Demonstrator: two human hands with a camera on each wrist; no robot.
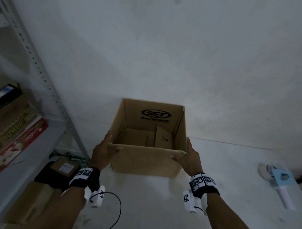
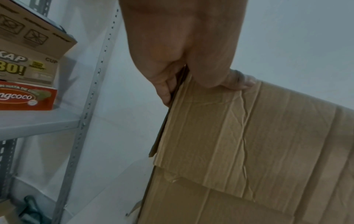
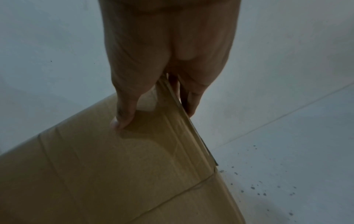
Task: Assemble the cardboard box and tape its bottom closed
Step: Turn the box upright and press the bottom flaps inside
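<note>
All three pictures are dim and a bit bluish, with a soft grey light and no bright spots or glare, and the wall [image 1: 167,45] looks grainy. In the head view the box [image 1: 144,159] drops a faint, soft shadow on the floor [image 1: 231,169], and the shelf rack [image 1: 44,85] at the left edge looks bent and leaning because the wide lens stretches things there. In the wrist views the hands [image 2: 184,50] [image 3: 168,60] are very close, big, dark and blurry, and the right thumb [image 3: 124,115] casts a dark shadow on the cardboard.

Matt, creased brown cardboard box [image 1: 144,159]
</note>
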